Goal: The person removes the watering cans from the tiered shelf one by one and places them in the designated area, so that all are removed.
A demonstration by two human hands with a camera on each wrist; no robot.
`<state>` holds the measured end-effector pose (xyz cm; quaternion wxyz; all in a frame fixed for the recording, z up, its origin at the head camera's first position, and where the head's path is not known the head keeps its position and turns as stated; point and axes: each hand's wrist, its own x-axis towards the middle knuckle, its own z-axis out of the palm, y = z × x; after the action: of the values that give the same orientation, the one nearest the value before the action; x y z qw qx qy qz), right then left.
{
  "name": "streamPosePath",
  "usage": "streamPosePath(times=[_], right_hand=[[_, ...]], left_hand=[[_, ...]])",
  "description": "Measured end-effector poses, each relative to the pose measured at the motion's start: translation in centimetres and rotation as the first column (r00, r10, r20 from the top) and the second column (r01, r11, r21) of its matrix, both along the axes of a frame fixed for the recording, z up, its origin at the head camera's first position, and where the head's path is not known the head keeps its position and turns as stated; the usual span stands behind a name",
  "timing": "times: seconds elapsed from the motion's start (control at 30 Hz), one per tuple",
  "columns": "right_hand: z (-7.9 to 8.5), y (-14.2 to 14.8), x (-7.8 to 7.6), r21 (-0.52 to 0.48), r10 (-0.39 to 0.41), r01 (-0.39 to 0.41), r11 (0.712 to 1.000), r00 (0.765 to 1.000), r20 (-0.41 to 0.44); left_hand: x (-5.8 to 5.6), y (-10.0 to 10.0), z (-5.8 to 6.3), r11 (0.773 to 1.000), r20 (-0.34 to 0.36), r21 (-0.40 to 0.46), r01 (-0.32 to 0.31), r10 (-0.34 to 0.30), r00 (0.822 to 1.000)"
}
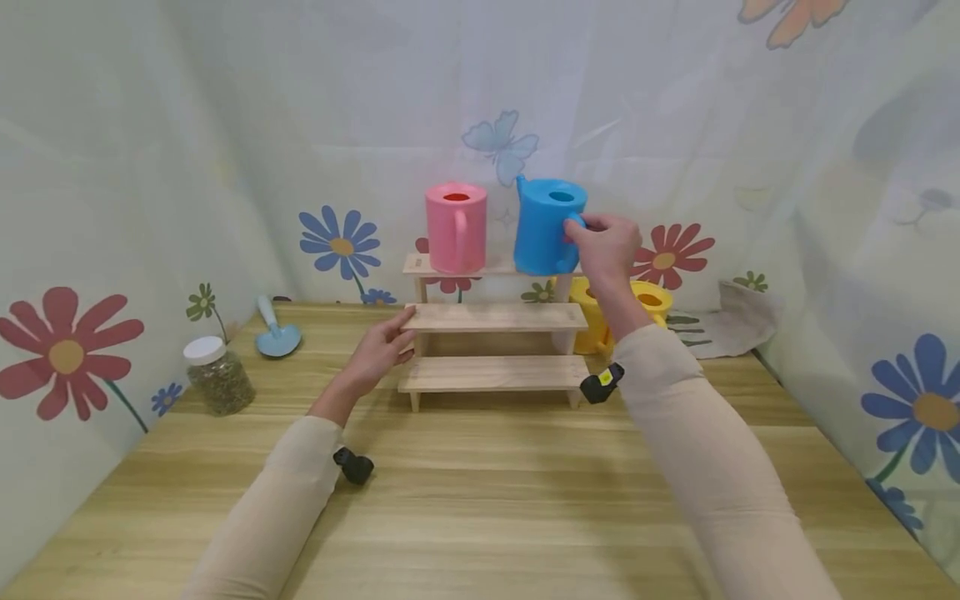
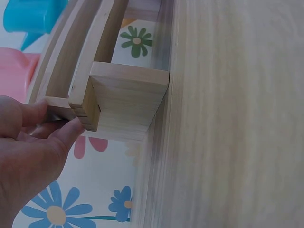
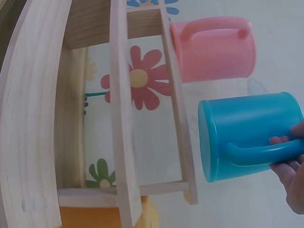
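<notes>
My right hand (image 1: 607,246) pinches the handle of a blue watering can (image 1: 546,229) and holds it upright. In the right wrist view a gap separates the can's base from the top board of a three-tier wooden stand (image 1: 491,317). On that top board, to the left, stands a pink watering can (image 1: 457,229), its handle facing me. My left hand (image 1: 381,354) grips the left end of the middle board, thumb and fingers around its edge in the left wrist view. Two yellow watering cans (image 1: 651,298) sit behind the stand's right side, partly hidden by my right arm.
A lidded jar of dried brownish-green bits (image 1: 220,379) stands at the left of the wooden table (image 1: 480,500). Behind it lies a light blue toy trowel (image 1: 278,340). A greyish cloth item with green marks (image 1: 731,325) lies at the back right. Flower-printed curtains (image 1: 360,100) enclose the table.
</notes>
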<state>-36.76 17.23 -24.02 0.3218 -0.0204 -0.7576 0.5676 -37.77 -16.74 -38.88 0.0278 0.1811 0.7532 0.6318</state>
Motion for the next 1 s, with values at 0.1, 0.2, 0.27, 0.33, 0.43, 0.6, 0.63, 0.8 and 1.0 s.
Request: streamPosePath(times=[0.1,0.2,0.27,0.33,0.43,0.6,0.63,0.8,1.0], right_hand=[[0.2,1.3,0.9,-0.02,-0.012,0.012,1.0,1.0,-0.01],[0.5,2.7,1.8,-0.041,-0.031,0.031,0.999,0.999,-0.007],[0.6,3.6,2.4,-0.043,-0.038,0.038,0.998,0.999,-0.004],[0.5,4.6,3.0,-0.04,-0.057,0.057,0.998,0.998,0.004],[0.1,6.2,3.7,-0.063,-0.084,0.085,0.994,0.996,0.016],[-0.7,8.1,4.5,-0.107,-0.122,0.124,0.986,0.992,0.027],[-0.8,8.4,4.6,-0.105,-0.126,0.127,0.986,0.992,0.023],[-1.4,9.0,5.1,-0.118,-0.098,0.098,0.988,0.995,0.002],[-2.5,9.8,6.6,-0.071,-0.062,0.066,0.995,0.997,0.047]], left_hand=[[-0.1,0.0,0.1,1.0,-0.003,-0.004,0.002,-0.002,1.0],[-0.2,-0.1,0.3,1.0,-0.007,-0.004,-0.002,0.002,1.0],[-0.2,-0.1,0.4,1.0,-0.006,-0.004,-0.005,0.005,1.0],[-0.1,-0.1,0.5,1.0,-0.002,-0.004,-0.007,0.007,1.0],[-0.1,-0.1,0.4,1.0,0.007,-0.003,-0.002,0.002,1.0],[-0.1,-0.3,0.3,1.0,0.007,0.01,0.004,-0.004,1.0],[-0.1,-0.3,0.3,1.0,0.005,0.014,0.005,-0.005,1.0],[-0.3,-0.5,0.0,1.0,0.003,0.022,0.006,-0.006,1.0],[-0.2,-0.2,-0.1,1.0,0.01,0.017,0.003,-0.003,1.0]])
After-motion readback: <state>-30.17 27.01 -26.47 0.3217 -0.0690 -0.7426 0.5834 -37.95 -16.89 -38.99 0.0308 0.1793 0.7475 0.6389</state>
